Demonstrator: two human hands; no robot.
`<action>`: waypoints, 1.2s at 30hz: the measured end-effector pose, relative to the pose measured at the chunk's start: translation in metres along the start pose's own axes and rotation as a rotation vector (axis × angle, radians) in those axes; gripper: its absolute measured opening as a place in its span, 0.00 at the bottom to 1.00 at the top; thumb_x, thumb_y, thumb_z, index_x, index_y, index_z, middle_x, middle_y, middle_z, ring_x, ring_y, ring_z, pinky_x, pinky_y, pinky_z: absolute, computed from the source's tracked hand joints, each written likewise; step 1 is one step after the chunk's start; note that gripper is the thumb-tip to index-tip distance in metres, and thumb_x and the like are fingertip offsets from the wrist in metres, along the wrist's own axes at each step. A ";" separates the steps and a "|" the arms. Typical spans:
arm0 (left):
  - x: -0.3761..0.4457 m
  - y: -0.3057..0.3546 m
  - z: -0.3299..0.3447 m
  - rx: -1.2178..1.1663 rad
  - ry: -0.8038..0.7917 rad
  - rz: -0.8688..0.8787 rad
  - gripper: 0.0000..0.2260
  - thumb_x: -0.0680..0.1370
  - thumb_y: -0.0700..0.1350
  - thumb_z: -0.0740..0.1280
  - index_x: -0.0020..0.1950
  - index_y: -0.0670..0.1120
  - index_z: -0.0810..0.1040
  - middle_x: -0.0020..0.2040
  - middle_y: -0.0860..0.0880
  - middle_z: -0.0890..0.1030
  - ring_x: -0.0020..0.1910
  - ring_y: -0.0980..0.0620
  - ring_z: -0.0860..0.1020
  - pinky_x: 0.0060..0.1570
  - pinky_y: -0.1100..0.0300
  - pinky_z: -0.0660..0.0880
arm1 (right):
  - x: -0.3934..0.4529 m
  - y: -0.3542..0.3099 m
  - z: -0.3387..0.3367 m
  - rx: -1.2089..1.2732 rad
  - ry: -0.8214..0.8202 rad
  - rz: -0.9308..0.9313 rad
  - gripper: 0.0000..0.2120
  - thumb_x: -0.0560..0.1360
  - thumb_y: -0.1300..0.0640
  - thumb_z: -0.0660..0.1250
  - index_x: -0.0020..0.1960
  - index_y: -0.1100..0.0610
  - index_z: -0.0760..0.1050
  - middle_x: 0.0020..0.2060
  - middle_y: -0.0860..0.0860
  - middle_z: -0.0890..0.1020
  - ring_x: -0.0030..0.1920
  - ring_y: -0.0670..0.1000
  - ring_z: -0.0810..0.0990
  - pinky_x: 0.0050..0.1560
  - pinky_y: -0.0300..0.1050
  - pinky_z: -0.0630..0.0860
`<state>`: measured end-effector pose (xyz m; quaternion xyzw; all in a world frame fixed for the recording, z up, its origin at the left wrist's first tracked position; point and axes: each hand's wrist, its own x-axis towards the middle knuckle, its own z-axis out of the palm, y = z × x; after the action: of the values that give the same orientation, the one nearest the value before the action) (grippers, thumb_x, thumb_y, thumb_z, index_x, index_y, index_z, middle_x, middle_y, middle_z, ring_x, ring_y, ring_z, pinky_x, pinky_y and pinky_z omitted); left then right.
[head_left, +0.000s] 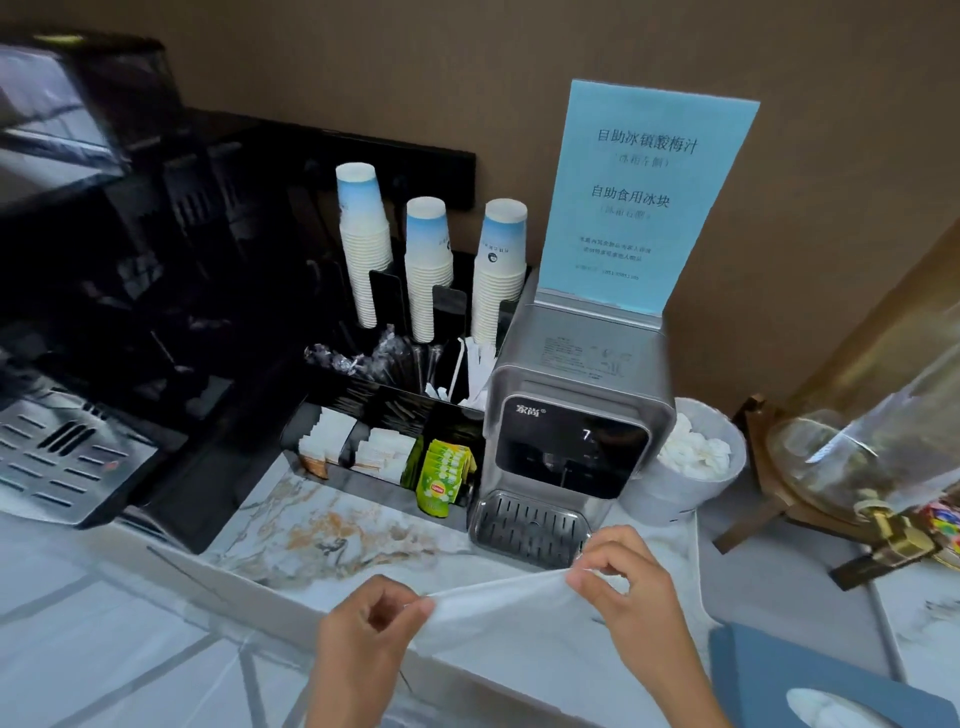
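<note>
Both hands are engaged on one thin white tissue sheet (498, 603), held stretched in the air just above the front edge of the white marble-patterned countertop (322, 525). The left hand (363, 623) pinches the sheet's left corner between thumb and forefinger, the remaining fingers curled inward. The right hand (623, 582) pinches the right corner in the same manner, fingers bent over the upper edge. The sheet hangs taut between the two grips and drapes downward below them.

Directly behind the sheet stands a silver countertop water dispenser (576, 415) with a dark front panel and a slotted drip tray. A light blue printed sign (639, 192) stands upright on its rear top. To the dispenser's left sits a black compartmented organiser (363, 483) holding white sachets and green tea packets (444, 480); three stacks of inverted white-and-blue paper cups (431, 270) rise behind it. A black coffee machine (78, 312) occupies the far left. Just right of the dispenser stands a small white bin (685, 488) containing crumpled white paper. A blue tissue box (779, 675) lies at lower right.
</note>
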<state>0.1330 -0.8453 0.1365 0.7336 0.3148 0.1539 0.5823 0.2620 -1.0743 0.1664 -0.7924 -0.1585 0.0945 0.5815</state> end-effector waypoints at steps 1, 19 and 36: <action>-0.002 -0.005 -0.003 0.003 -0.001 0.016 0.15 0.67 0.37 0.80 0.27 0.52 0.79 0.27 0.48 0.77 0.25 0.58 0.70 0.28 0.66 0.68 | -0.001 0.001 0.004 -0.011 -0.015 0.025 0.15 0.70 0.68 0.73 0.33 0.49 0.79 0.45 0.48 0.80 0.46 0.46 0.78 0.46 0.35 0.72; -0.027 -0.108 0.033 -0.240 0.170 -0.448 0.11 0.75 0.35 0.72 0.32 0.41 0.80 0.27 0.46 0.74 0.27 0.51 0.70 0.31 0.60 0.68 | 0.065 0.082 0.069 -0.256 -0.404 0.192 0.09 0.75 0.61 0.70 0.37 0.53 0.76 0.32 0.53 0.80 0.32 0.48 0.74 0.33 0.38 0.69; -0.015 -0.164 0.081 -0.349 0.723 -0.710 0.11 0.79 0.39 0.65 0.38 0.39 0.79 0.32 0.44 0.76 0.34 0.47 0.72 0.36 0.52 0.72 | 0.106 0.115 0.151 -0.931 -0.743 -0.453 0.05 0.79 0.56 0.64 0.52 0.57 0.72 0.49 0.55 0.80 0.44 0.62 0.81 0.36 0.49 0.70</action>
<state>0.1228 -0.8959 -0.0399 0.3742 0.6939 0.2403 0.5663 0.3264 -0.9334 0.0142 -0.8234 -0.5376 0.1588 0.0881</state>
